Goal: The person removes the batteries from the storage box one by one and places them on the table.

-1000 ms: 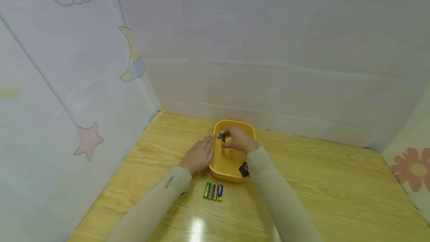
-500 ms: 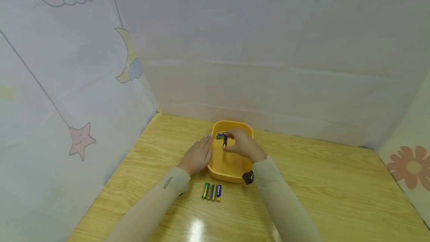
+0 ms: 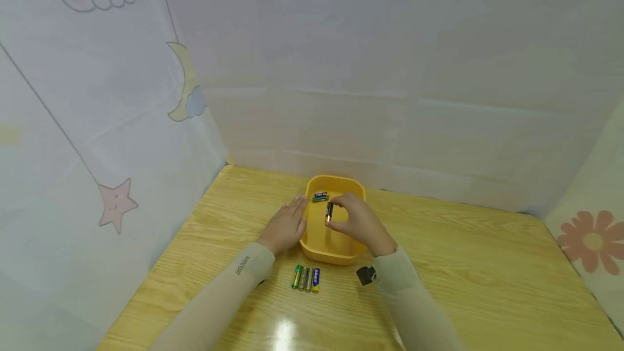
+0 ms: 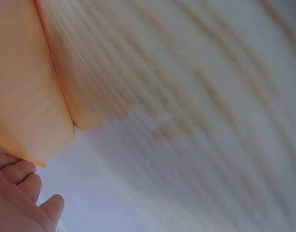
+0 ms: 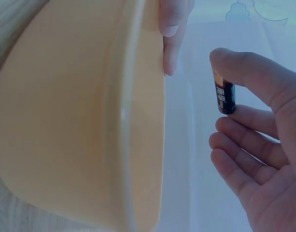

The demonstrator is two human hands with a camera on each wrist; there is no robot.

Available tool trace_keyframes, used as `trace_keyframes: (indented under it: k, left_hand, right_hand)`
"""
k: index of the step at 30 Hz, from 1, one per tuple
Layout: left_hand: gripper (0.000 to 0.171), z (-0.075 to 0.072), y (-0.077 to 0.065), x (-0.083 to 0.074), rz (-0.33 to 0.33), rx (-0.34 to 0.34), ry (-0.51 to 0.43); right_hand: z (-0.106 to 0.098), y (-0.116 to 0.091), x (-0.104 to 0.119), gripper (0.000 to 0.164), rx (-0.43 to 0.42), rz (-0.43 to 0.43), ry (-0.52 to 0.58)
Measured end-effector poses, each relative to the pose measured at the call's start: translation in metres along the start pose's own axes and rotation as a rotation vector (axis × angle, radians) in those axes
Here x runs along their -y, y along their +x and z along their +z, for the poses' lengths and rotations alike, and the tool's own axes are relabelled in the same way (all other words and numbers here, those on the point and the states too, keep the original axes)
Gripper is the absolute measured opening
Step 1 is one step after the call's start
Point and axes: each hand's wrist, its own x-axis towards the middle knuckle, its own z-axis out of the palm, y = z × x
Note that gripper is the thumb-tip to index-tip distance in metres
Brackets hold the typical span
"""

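Observation:
My right hand pinches a black-and-copper battery between thumb and index finger, above the yellow tray. In the right wrist view that battery stands almost upright, its ends between thumb and fingertip, while the other fingers curl loosely. My left hand rests against the tray's left side with its fingers nearly straight; the left wrist view shows its fingertips right at the rim. Inside the tray, near its far left corner, a blue battery and a green battery lie side by side.
On the wooden table, in front of the tray, several batteries form a neat row, from a green one at left to a blue-and-yellow one at right. A pale sheet hangs behind the tray.
My right hand has drawn back toward me and right, lifting the black-and-copper battery away from the two others in the tray, which now show fully. My left hand has stayed at the tray's side.

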Motion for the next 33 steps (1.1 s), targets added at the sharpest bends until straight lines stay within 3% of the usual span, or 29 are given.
trace_keyframes:
  k: [18,33]
  left_hand:
    - [0.058,-0.006,-0.001,-0.005,-0.009,0.036,0.002]
    - [0.059,-0.006,0.002,-0.003,-0.008,0.016,-0.008]
  right_hand:
    - [0.0,-0.034,0.009,0.056,-0.17,-0.106,-0.001]
    - [0.009,-0.064,0.018,0.052,-0.25,-0.128,0.17]
